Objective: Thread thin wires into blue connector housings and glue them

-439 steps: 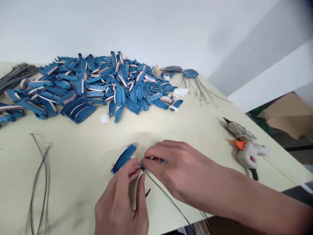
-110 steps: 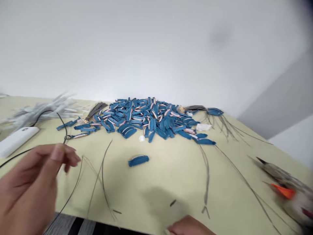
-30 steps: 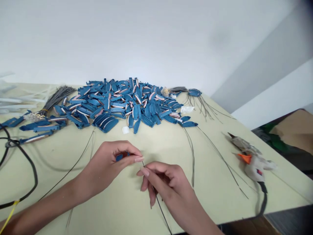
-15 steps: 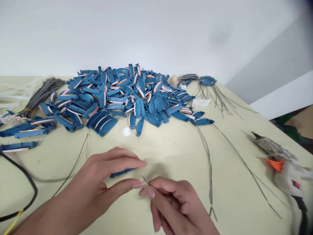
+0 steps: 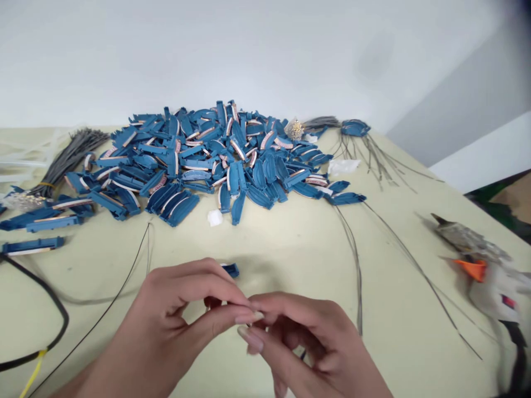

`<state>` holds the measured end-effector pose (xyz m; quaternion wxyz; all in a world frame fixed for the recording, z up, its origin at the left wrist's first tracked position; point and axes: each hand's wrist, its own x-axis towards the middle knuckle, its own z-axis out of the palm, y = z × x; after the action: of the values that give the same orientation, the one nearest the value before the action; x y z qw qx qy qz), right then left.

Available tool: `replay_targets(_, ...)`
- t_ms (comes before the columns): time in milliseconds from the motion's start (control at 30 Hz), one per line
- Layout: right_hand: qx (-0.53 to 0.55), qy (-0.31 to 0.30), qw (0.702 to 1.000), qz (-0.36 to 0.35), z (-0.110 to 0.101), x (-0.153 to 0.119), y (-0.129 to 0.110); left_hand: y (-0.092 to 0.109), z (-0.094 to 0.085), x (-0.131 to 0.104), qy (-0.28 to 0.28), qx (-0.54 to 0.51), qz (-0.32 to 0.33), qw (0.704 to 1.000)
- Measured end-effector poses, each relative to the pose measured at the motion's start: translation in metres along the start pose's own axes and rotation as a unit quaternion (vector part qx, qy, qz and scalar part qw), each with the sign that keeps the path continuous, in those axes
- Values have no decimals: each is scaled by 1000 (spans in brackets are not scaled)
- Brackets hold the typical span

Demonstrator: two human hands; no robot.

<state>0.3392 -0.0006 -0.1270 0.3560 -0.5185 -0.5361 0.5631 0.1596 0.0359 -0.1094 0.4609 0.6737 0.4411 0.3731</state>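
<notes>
My left hand point(image 5: 186, 315) is closed in a pinch, thumb and index fingertips together, on something too small to make out. Against its fingertips rest those of my right hand point(image 5: 307, 337), also pinched around something mostly hidden; a dark bit shows below its fingers. Just behind my left fingers, a single blue part point(image 5: 231, 270) lies partly covered on the table point(image 5: 290, 243). Beyond both hands spreads a large pile of blue curved parts point(image 5: 199, 149), many with pale strips along one edge.
Grey wire bundles lie at the left point(image 5: 74, 155) and back right point(image 5: 321, 122). Thin wires point(image 5: 357, 265) trail across the right side. A glue gun point(image 5: 493, 287) with an orange trigger lies far right. A black cable point(image 5: 62, 323) curves at left. A white scrap point(image 5: 214, 218) sits before the pile.
My left fingers have closed from an open spread and now meet my right fingertips. The thin metal-tipped piece seen in my right hand is now hidden. The view has shifted slightly.
</notes>
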Motion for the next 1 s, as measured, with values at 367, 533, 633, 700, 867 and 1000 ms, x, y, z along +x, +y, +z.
replay_targets(367, -113, 96, 959, -241, 7, 3, 4, -5, 6, -13, 79, 50, 69, 993)
replay_targets(533, -109, 157, 949, -252, 17, -1, 8, -8, 3, -15, 76, 75, 93, 990)
replay_targets(633, -136, 177, 939, -261, 20, -4, 7, -8, 5, -16, 85, 78, 91, 989)
replay_targets(700, -162, 177, 936, -258, 20, -6, 5, -8, 6, -18, 87, 84, 98, 988)
replay_targets(867, -189, 164, 939, -237, 20, -10, 3, -8, 7, -20, 87, 105, 124, 983)
replay_targets(1000, -161, 164, 948, -221, 20, -11, 2, -9, 5, -20, 74, 113, 144, 980)
